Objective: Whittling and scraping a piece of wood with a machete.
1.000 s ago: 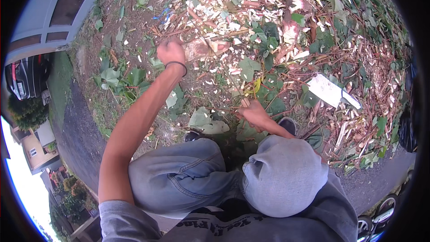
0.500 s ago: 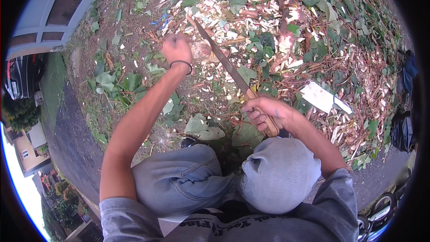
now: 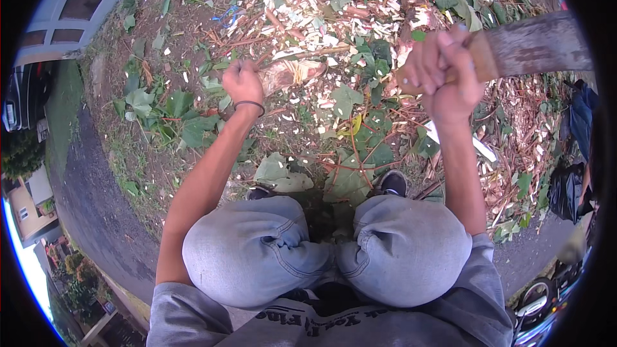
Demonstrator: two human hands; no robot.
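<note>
One pale-blue building at 10 o'clock, cut off by the fisheye rim; dark car just past 9, partly out of view. Wheeled machine between 4 and 5. Two denim-clad knees at 6, bent, with dark shoes just beyond. Machete at 2 o'clock, raised over the litter, blade pointing outward toward the rim, slightly blurred, tip not visible. Black plastic bag between 3 and 4, bunched up, opening not clear, contents hidden; cannot tell how full. Dark blue bundle just above it, near 3; cannot tell whether bag or cloth. Right hand at 2 o'clock, fingers clamped around the machete's wooden handle. Left hand at 11, fingers curled together in a fist on the near end of a wood piece. Wood piece at 12, lying on the ground, pale cut face toward 1. White flat panel near 3, partly behind the right forearm. Green leaves scattered all around. Blue strip at 11. Dark band around left wrist. Pale chips smallest, thickest at 12.
</note>
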